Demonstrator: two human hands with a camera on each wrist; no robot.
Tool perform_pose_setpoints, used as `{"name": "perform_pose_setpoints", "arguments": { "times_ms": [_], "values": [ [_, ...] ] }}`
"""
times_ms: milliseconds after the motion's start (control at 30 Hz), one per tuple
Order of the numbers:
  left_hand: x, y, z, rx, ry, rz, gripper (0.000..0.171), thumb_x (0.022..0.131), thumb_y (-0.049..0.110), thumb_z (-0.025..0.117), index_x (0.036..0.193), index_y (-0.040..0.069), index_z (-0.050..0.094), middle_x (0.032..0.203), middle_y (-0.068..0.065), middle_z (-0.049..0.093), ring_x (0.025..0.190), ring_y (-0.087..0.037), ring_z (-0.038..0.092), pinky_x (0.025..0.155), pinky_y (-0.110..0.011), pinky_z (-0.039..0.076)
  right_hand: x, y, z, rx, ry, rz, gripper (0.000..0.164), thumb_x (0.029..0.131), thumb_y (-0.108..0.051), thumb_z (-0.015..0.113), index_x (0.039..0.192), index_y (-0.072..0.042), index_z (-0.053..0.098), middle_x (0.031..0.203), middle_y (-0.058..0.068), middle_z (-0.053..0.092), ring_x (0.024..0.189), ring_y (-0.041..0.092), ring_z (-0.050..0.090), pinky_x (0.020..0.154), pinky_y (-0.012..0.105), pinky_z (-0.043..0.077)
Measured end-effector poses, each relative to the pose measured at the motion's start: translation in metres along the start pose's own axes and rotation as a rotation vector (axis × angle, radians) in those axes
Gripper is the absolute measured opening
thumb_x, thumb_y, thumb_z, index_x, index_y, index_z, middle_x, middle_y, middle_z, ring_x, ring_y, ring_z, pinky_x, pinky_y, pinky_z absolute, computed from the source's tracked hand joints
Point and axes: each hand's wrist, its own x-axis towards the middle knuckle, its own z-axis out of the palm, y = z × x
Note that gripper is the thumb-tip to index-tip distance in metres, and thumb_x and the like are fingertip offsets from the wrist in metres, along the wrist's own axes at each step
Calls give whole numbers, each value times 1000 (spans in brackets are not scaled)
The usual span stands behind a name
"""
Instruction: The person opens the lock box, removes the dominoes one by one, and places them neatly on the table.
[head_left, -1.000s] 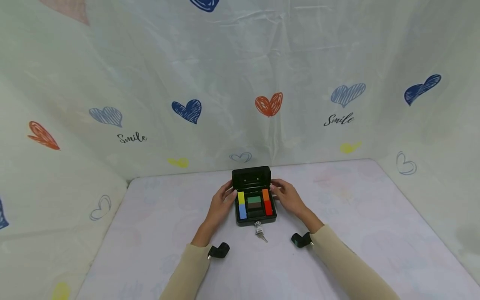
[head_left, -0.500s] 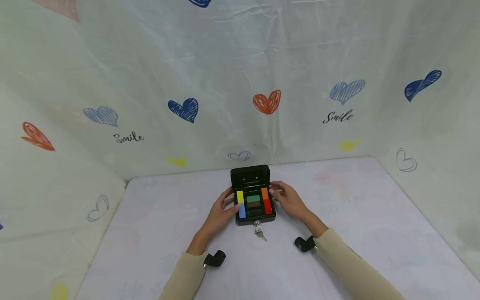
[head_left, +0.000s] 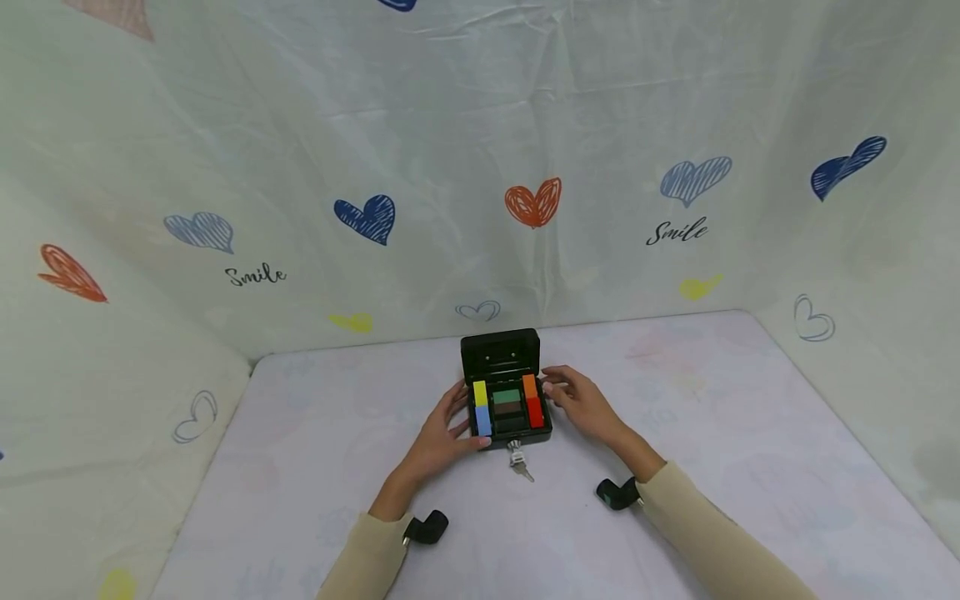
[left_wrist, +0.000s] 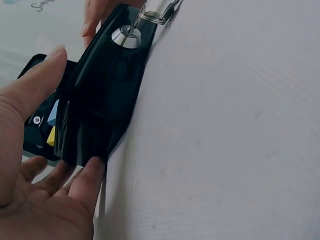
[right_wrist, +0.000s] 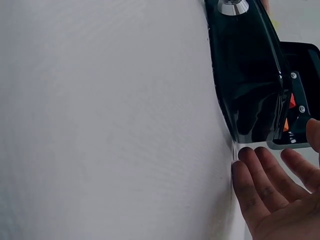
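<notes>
A small black cash box (head_left: 512, 437) stands on the table with its lid (head_left: 500, 353) raised. Inside lie yellow (head_left: 480, 393), blue (head_left: 482, 421), orange (head_left: 529, 386) and red (head_left: 535, 412) blocks along the sides, with a green piece (head_left: 507, 397) and a brown one (head_left: 508, 408) between. Keys (head_left: 522, 468) hang from the front lock (left_wrist: 126, 37). My left hand (head_left: 437, 437) is at the box's left side, fingertips touching its wall and the outstretched thumb by the front corner. Beside the right wall, my right hand (head_left: 591, 408) has its fingers extended, fingertips just off the box in the right wrist view.
A pale cloth covers the table (head_left: 675, 400). Behind it hangs a white sheet (head_left: 450, 125) printed with hearts and the word "Smile". A black wrist camera (head_left: 427, 527) projects from the left sleeve, and another wrist camera (head_left: 617, 494) from the right one.
My left thumb has shifted from the box's rear left rim down to its front left corner. The right hand has drawn slightly away to the right. Box and blocks stay put.
</notes>
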Motion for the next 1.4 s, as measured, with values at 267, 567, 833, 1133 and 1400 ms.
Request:
{"name": "perform_pose_setpoints", "arguments": {
  "times_ms": [267, 567, 833, 1133, 1400],
  "values": [
    [-1, -1, 1, 23, 8, 2, 111, 80, -4, 89, 168, 9, 23, 171, -21, 28, 156, -43, 32, 119, -53, 44, -3, 0, 0, 3, -6, -19, 39, 110, -12, 58, 143, 7, 54, 133, 28, 66, 111, 39, 71, 94, 48, 65],
    [0, 2, 3, 31, 12, -7, 116, 78, -9, 89, 170, 15, 22, 171, -21, 29, 154, -46, 34, 116, -55, 47, -8, 0, -3, 19, -31, -30, 37, 110, -12, 57, 141, 8, 56, 134, 29, 64, 113, 40, 71, 94, 46, 65],
    [2, -3, 0, 4, -6, -10, 118, 78, -11, 88, 171, 17, 20, 170, -22, 29, 148, -49, 42, 111, -49, 54, -12, -3, -6, 33, -34, -43, 36, 110, -12, 57, 139, 9, 57, 133, 30, 64, 113, 42, 70, 93, 45, 66],
    [2, -2, 1, -8, 13, -16, 117, 77, -12, 88, 170, 17, 23, 168, -24, 33, 142, -52, 49, 107, -47, 57, -17, -4, -10, 32, -32, -70, 36, 109, -10, 58, 138, 10, 56, 131, 30, 66, 111, 40, 71, 90, 43, 66],
    [1, -1, 2, 5, 35, -22, 116, 76, -13, 88, 169, 16, 25, 166, -24, 36, 143, -49, 49, 108, -49, 55, -22, -6, -11, 16, -30, -38, 37, 108, -8, 59, 141, 7, 56, 133, 26, 67, 113, 38, 71, 92, 39, 65]
  ]
}}
